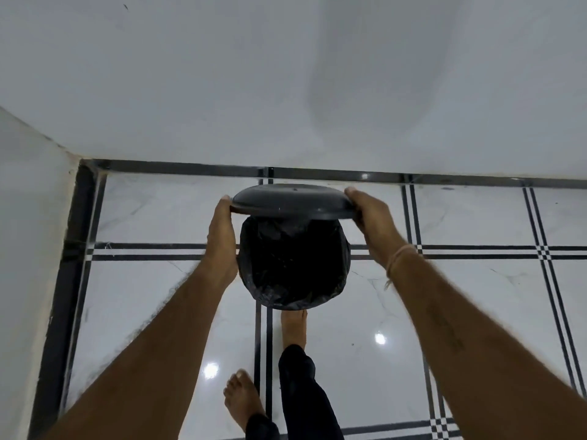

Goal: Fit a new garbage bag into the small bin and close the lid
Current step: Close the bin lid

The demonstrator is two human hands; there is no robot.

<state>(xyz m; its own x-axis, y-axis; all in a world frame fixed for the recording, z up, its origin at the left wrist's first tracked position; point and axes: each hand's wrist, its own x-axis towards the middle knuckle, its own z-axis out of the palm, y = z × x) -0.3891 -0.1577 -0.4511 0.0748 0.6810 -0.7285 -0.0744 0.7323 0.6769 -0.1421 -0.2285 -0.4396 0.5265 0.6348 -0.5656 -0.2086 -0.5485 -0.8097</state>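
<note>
A small round bin (pixel 293 262) stands on the tiled floor near the wall, lined with a black garbage bag (pixel 270 296) whose edge folds over the rim. A dark round lid (pixel 292 201) is tilted up over the bin's far side, so the opening shows beneath it. My left hand (pixel 222 230) grips the lid's left edge and lies along the bin's left side. My right hand (pixel 371 217) grips the lid's right edge. A bare foot (pixel 293 328) touches the bin's near base.
White walls meet in a corner at the left, with a dark skirting strip (pixel 190 168) along the floor. Glossy white tiles (pixel 460 296) with black lines stretch to the right. My other foot (pixel 243 398) and dark trouser legs are below the bin.
</note>
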